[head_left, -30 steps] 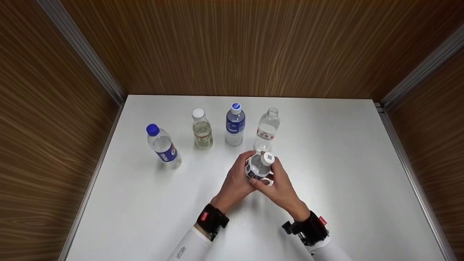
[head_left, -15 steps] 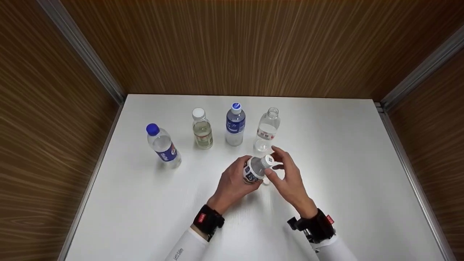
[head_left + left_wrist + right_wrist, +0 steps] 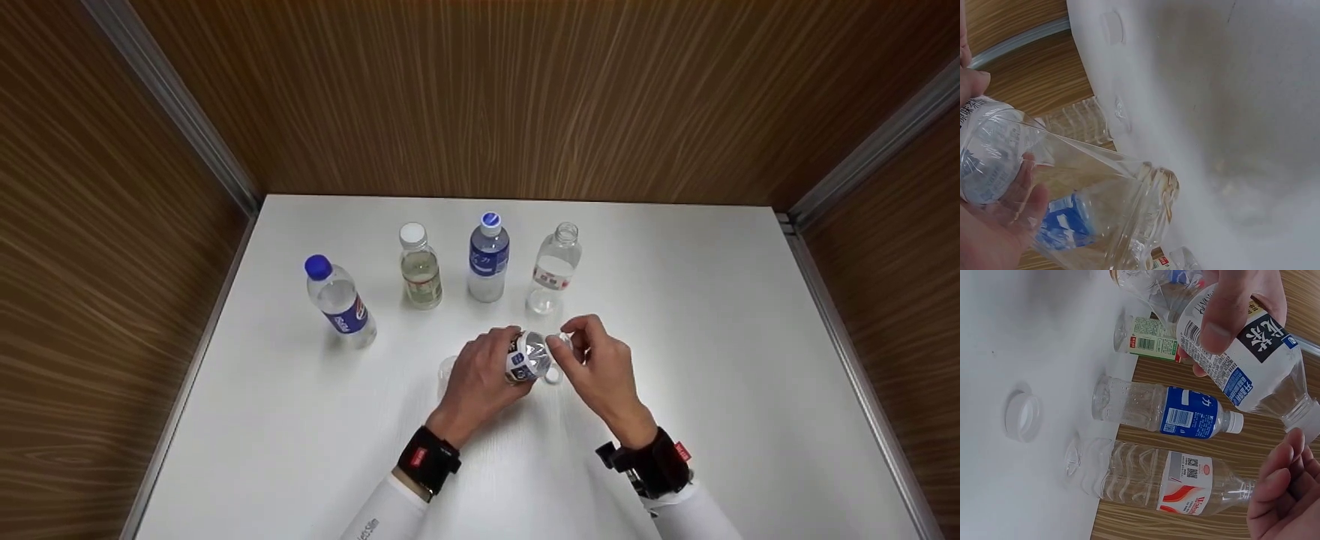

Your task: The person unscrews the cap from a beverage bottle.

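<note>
My left hand [image 3: 484,371] grips a clear plastic tea bottle [image 3: 1252,354] round its white-and-black label. It is tilted, with its neck toward my right hand [image 3: 604,371]. My right thumb and fingers pinch the white bottle cap [image 3: 1304,421] at its neck. From the left wrist, the clear lower part of the tea bottle [image 3: 1100,163] extends past my palm. A loose white cap [image 3: 553,375] lies on the table below the hands. Beyond the hands stands an uncapped clear bottle [image 3: 553,271] with a red-and-white label.
A blue-labelled bottle [image 3: 487,259], a white-capped bottle of pale yellow liquid [image 3: 421,277] and a blue-capped bottle [image 3: 341,306] stand left of the uncapped one on the white table [image 3: 712,300]. Wood-grain panels [image 3: 480,97] enclose the back and sides.
The tea bottle has tipped over further, its neck now pointing right. My right hand has moved from the bottle's body to its cap. The standing bottles have stayed put.
</note>
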A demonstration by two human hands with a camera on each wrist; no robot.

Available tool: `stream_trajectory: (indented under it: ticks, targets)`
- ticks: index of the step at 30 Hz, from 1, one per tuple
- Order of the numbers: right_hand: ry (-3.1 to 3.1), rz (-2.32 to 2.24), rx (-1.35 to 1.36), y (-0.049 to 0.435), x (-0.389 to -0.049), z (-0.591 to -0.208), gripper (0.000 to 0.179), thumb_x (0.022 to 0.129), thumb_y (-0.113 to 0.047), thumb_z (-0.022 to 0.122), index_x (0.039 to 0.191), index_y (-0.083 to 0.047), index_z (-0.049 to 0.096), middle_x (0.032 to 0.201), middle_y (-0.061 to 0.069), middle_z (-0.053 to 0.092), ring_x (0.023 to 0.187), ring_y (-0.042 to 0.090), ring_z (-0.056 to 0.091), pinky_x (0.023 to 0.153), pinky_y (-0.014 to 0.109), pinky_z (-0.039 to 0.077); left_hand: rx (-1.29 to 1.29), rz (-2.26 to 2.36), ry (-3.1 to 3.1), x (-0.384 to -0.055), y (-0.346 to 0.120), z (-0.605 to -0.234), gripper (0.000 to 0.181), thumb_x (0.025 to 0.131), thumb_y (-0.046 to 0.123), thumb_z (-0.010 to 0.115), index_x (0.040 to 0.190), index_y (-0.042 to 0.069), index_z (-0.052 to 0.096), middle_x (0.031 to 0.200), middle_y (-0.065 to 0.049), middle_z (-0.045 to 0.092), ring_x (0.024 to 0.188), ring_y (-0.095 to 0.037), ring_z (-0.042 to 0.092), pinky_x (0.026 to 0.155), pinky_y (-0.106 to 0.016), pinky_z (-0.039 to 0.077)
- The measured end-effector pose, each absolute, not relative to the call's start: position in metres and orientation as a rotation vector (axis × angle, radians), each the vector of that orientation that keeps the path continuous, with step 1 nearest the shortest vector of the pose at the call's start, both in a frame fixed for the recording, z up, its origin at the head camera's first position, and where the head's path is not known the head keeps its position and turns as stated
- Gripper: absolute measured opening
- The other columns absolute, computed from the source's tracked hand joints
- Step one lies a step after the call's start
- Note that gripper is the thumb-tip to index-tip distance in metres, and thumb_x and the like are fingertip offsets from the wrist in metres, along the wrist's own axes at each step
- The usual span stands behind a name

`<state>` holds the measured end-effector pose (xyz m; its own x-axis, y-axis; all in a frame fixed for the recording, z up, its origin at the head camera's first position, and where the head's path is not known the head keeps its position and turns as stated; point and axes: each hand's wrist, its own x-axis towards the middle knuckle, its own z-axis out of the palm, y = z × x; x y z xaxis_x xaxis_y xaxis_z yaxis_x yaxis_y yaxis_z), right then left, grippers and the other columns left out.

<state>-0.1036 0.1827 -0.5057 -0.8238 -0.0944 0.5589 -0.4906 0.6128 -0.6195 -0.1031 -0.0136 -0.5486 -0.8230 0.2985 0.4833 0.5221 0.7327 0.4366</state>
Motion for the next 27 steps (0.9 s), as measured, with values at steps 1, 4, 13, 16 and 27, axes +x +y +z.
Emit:
stream_trajectory:
  ticks: [1, 4, 13, 16, 27]
  targets:
    - [-2.365, 1.093, 0.459, 0.182, -0.104, -0.506, 0.021, 0.09, -0.019, 0.077, 0.099, -0.008, 0.062, 0.064, -0.008, 0.048, 0.054, 0.003, 0.041, 0.049, 0.023, 0.033, -0.635, -0.804, -2.554, -0.103, -0.014, -0.549, 0.074, 0.07, 0.03, 0.092, 0.131, 0.006, 0.057, 0.113, -0.006, 0.068, 0.095, -0.021, 0.067, 0.083, -0.036, 0.054]
    - [-2.372, 1.076, 0.453, 0.182, -0.104, -0.506, 0.02, 0.091, -0.019, 0.077, 0.097, -0.009, 0.061, 0.061, -0.009, 0.044, 0.052, 0.002, 0.038, 0.048, 0.024, 0.031, -0.643, -0.801, -2.557, -0.102, -0.014, -0.548, 0.074, 0.07, 0.03, 0.092, 0.131, 0.006, 0.056, 0.112, -0.006, 0.068, 0.095, -0.022, 0.066, 0.083, -0.037, 0.054]
    - [-2.308, 1.179, 0.514, 0.179, -0.106, -0.504, 0.015, 0.092, -0.007, 0.074, 0.093, -0.008, 0.059, 0.063, -0.01, 0.041, 0.054, 0.002, 0.035, 0.048, 0.021, 0.027, -0.658, -0.941, -2.619, -0.101, -0.014, -0.544, 0.069, 0.071, 0.03, 0.09, 0.127, 0.006, 0.057, 0.105, -0.005, 0.069, 0.089, -0.019, 0.066, 0.077, -0.034, 0.055]
    - [-2.276, 1.218, 0.531, 0.179, -0.105, -0.503, 0.014, 0.091, -0.006, 0.073, 0.092, -0.009, 0.06, 0.063, -0.009, 0.042, 0.055, 0.002, 0.035, 0.049, 0.02, 0.027, -0.674, -1.027, -2.645, -0.1, -0.014, -0.543, 0.068, 0.072, 0.031, 0.09, 0.127, 0.007, 0.057, 0.106, -0.005, 0.069, 0.088, -0.017, 0.066, 0.075, -0.033, 0.055]
    - [-2.253, 1.276, 0.633, 0.179, -0.105, -0.497, 0.023, 0.083, 0.004, 0.078, 0.092, -0.008, 0.06, 0.064, -0.008, 0.047, 0.057, 0.003, 0.038, 0.048, 0.02, 0.03, -0.692, -1.212, -2.697, -0.099, -0.015, -0.538, 0.069, 0.071, 0.028, 0.089, 0.128, 0.007, 0.057, 0.108, -0.004, 0.069, 0.089, -0.015, 0.064, 0.077, -0.032, 0.055]
